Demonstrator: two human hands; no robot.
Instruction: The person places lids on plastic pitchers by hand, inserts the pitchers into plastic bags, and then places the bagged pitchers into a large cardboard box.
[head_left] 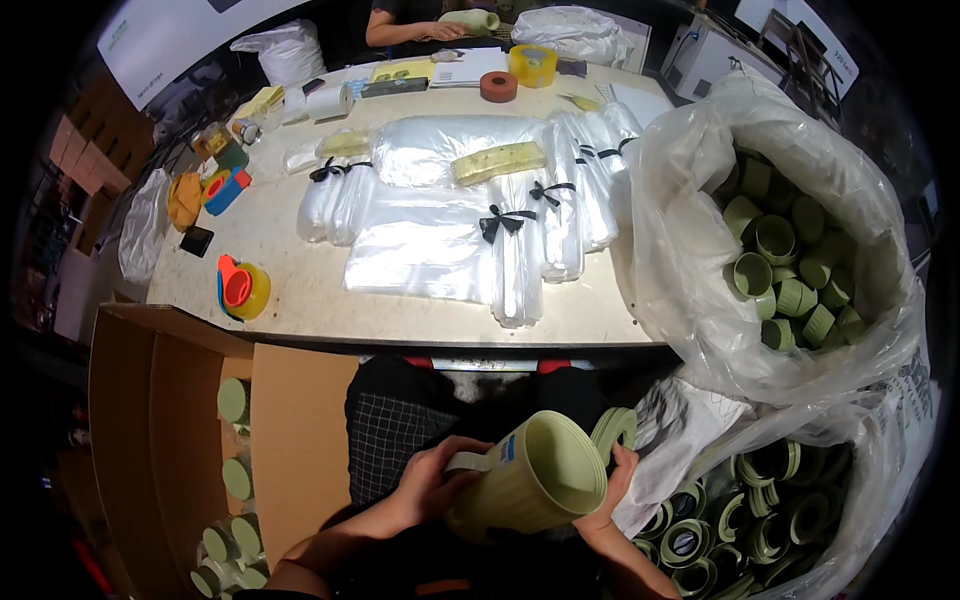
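Over my lap, my left hand [425,485] is closed around the handle side of a pale green plastic jug [500,497]. The jug lies tilted, its round mouth facing up and to the right, and looks hollow inside. A small blue label sits near the handle. In my right hand [612,490] is a pale green ring-shaped lid [613,428], pinched by the fingers close beside the jug's rim. Part of the right fingers is hidden behind the jug and lid. Similar green lids [690,540] fill the plastic-lined sack to the right of my right hand.
At left stands an open cardboard box [300,420] holding several green-topped items. A table [200,300] ahead carries clear plastic bags [425,240], tape dispensers [240,288] and tape rolls. Another sack [680,270] holds green cups. Across the table, a person's hand [440,30] is near a green jug.
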